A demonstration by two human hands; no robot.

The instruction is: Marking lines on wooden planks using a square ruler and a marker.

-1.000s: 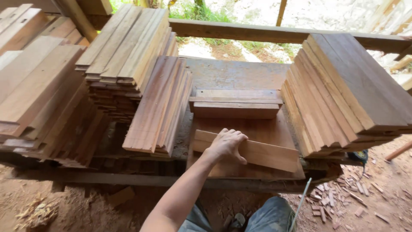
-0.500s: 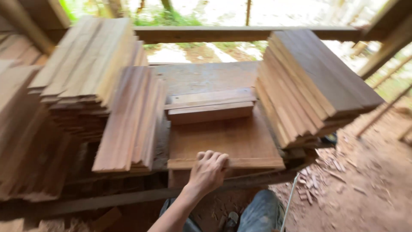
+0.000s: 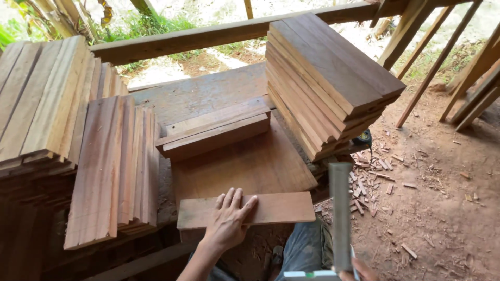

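Note:
My left hand lies flat, fingers spread, on a short reddish wooden plank. The plank rests crosswise on the front edge of a wide board on the workbench. At the bottom right, only the fingertips of my right hand show. They grip a grey metal square whose blade stands upright just right of the plank's end. A small stack of two or three planks lies behind on the wide board.
A tall pile of planks stands to the right on the bench. Leaning stacks of planks fill the left. A wooden rail runs behind. Wood chips litter the dirt floor to the right, and slanted poles stand beyond.
The plank under my left hand has come forward to the front edge and lies level. The metal square in my right hand has come into view at the right.

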